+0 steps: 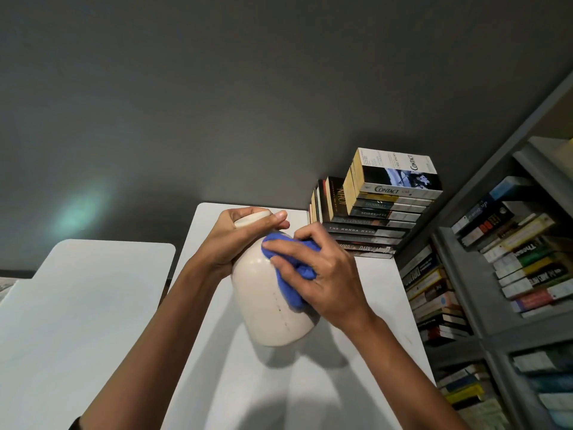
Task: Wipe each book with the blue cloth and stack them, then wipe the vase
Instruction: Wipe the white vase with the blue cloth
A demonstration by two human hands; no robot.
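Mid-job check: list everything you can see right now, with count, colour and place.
vase: one, cream, on the right table
cloth: one, blue, against the vase's shoulder
stack: one flat pile of several books, mixed covers, far right corner of the right table
upright books: a few, dark spines, just left of the stack
right table: one, white, centre
left table: one, white, beside it
shelf: one, grey, right edge, packed with books
wall: dark grey, behind the tables
left hand: grips the vase's neck
right hand: holds the cloth on the vase
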